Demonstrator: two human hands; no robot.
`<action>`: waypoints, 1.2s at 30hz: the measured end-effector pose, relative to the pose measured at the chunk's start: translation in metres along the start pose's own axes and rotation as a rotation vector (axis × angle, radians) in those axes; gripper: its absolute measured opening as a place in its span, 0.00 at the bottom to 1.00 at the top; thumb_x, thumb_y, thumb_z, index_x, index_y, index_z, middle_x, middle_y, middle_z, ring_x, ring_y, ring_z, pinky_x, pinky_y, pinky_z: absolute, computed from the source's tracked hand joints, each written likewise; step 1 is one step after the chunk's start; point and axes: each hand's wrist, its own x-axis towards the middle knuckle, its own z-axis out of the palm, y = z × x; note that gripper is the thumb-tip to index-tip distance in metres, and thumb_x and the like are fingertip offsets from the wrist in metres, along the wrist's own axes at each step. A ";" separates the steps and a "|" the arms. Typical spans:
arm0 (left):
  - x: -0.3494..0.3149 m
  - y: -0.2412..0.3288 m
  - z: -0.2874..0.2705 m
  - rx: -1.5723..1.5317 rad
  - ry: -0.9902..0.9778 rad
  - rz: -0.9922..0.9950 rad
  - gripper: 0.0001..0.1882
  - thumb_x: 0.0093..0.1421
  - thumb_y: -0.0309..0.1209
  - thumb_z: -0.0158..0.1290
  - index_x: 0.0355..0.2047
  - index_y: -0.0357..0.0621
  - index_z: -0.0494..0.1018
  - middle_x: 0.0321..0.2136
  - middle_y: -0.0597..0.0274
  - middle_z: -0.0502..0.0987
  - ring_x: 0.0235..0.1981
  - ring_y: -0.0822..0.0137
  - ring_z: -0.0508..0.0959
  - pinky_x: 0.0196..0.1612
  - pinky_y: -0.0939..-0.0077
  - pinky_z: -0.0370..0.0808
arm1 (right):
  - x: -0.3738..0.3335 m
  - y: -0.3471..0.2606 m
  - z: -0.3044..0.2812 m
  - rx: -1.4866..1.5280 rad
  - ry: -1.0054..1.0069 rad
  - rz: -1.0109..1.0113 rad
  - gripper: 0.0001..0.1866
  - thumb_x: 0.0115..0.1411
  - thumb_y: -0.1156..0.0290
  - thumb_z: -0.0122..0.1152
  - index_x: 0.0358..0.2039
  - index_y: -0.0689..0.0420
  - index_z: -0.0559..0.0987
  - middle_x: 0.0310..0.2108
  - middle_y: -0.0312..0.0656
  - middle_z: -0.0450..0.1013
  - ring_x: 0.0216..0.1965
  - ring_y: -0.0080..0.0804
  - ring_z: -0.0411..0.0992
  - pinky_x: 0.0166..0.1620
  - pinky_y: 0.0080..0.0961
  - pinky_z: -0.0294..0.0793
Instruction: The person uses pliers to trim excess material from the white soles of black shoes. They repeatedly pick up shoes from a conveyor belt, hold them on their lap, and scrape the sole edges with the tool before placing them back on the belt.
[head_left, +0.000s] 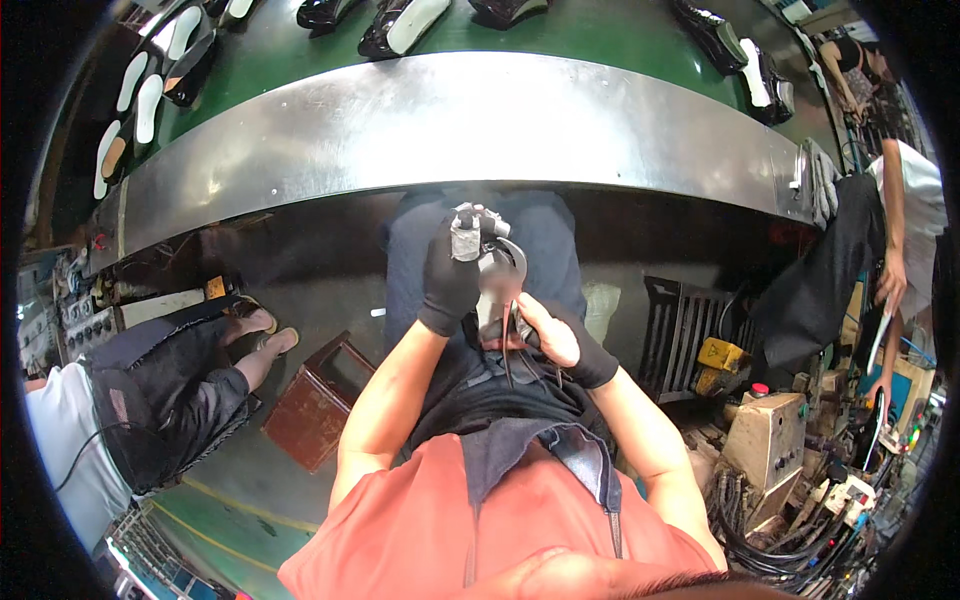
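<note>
Both my hands are over my lap, working on a grey piece with a curved pale rim (514,258) and thin brown strips hanging from it. Its middle is blurred, so I cannot make out its exact kind. My left hand (455,268), in a dark glove with grey tape round the fingertips, is closed round its left and far side. On the near right, my right hand (560,340) is closed on its lower part by a brown strip (506,335), thumb along the edge. A dark cover wraps that palm and wrist, leaving the thumb bare.
Ahead runs a metal table edge (480,120) with a green belt (580,40) carrying dark glossy shoes (400,28) and white insoles (148,108). At left are a brown stool (318,402) and a seated person (160,410). Machinery (765,450) and another person's arm (893,230) are at right.
</note>
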 end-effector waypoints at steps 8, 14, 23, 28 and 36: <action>-0.002 -0.014 0.001 -0.100 0.017 -0.098 0.18 0.68 0.42 0.42 0.37 0.38 0.72 0.30 0.60 0.79 0.34 0.68 0.77 0.44 0.72 0.71 | 0.004 0.033 0.020 -0.488 0.338 -0.131 0.19 0.68 0.60 0.44 0.28 0.62 0.74 0.22 0.54 0.70 0.25 0.49 0.71 0.32 0.37 0.67; -0.004 -0.005 -0.003 -0.049 -0.032 0.141 0.24 0.67 0.45 0.39 0.32 0.38 0.77 0.31 0.61 0.80 0.39 0.66 0.77 0.51 0.69 0.68 | 0.002 0.060 0.015 -0.480 0.298 -0.282 0.13 0.66 0.65 0.47 0.33 0.62 0.75 0.27 0.53 0.71 0.29 0.50 0.70 0.33 0.36 0.68; -0.010 0.007 0.004 -0.049 -0.085 0.130 0.23 0.65 0.43 0.39 0.31 0.40 0.79 0.31 0.59 0.79 0.44 0.60 0.75 0.58 0.63 0.63 | -0.021 -0.019 -0.002 0.258 -0.093 0.189 0.21 0.71 0.58 0.40 0.33 0.60 0.77 0.28 0.38 0.74 0.27 0.21 0.70 0.33 0.21 0.70; -0.012 -0.013 0.005 -0.039 -0.104 0.103 0.27 0.66 0.50 0.38 0.28 0.41 0.78 0.30 0.58 0.79 0.44 0.60 0.74 0.58 0.64 0.62 | -0.013 0.028 0.016 -0.413 0.307 -0.127 0.18 0.69 0.62 0.43 0.27 0.60 0.73 0.18 0.36 0.69 0.20 0.24 0.66 0.26 0.26 0.65; -0.057 0.029 -0.023 0.053 -0.349 0.204 0.37 0.63 0.58 0.28 0.45 0.38 0.73 0.50 0.45 0.72 0.60 0.48 0.65 0.64 0.53 0.53 | -0.053 0.067 0.004 -0.933 -0.020 -0.202 0.13 0.58 0.73 0.52 0.44 0.57 0.77 0.35 0.49 0.72 0.37 0.49 0.73 0.39 0.37 0.71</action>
